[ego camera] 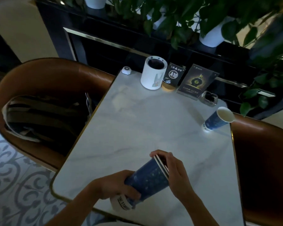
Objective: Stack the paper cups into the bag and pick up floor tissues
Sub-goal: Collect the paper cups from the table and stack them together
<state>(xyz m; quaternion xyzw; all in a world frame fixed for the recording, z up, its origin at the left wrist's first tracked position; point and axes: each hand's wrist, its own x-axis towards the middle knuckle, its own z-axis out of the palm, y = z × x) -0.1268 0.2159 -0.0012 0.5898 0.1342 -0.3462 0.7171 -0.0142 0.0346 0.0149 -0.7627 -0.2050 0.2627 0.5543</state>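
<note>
Over the near edge of the surface (137,128), in the head view, both hands hold a nested stack of paper cups (147,178), tilted with the rims pointing up and away. The left hand (114,186) is closed around the lower body of the stack, near its white base. The right hand (175,173) rests against the rim end, fingers curled over the stacked rims. One single cup (219,119) stands upright near the far right corner of the surface, well apart from the stack. No bag for the cups can be identified with certainty; a dark backpack (43,118) lies on the left chair (56,74).

Handling, as a judgement: paper cups are light and thin-walled and crush under a hard squeeze. Grip the stack around its body with moderate pressure, or support it at base and rim. Take the single cup by its side wall. No floor tissues are visible.
</note>
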